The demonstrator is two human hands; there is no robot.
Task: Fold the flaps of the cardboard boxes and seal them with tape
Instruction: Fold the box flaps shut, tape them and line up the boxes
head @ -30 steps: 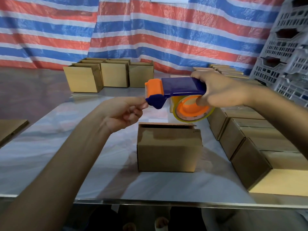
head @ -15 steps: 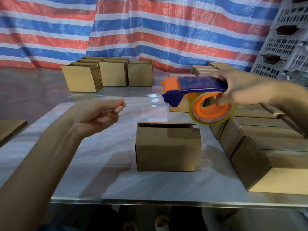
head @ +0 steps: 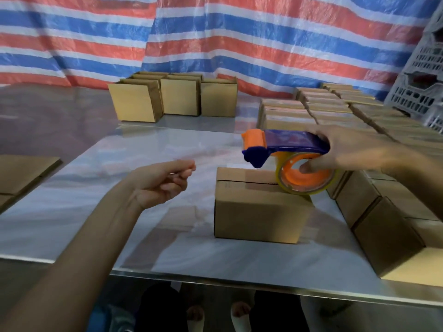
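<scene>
A brown cardboard box (head: 259, 212) stands in the middle of the shiny table (head: 100, 202), its top flaps folded shut with a seam showing. My right hand (head: 347, 149) grips a blue and orange tape dispenser (head: 287, 140) just above the box's right top edge; the roll of clear tape hangs over that corner. My left hand (head: 165, 180) is raised to the left of the box, thumb and fingertips pinched together as if on the clear tape's end. The strip itself is barely visible.
Rows of closed boxes (head: 383, 212) line the table's right side up to the back. Three open boxes (head: 177, 99) stand at the far middle. Flat cardboard (head: 21, 171) lies at the left edge. Grey plastic crates (head: 422, 87) stack at the upper right.
My left hand drew away to the left from the dispenser's mouth. My right hand carried the dispenser right and down, close over the box's right top edge.
</scene>
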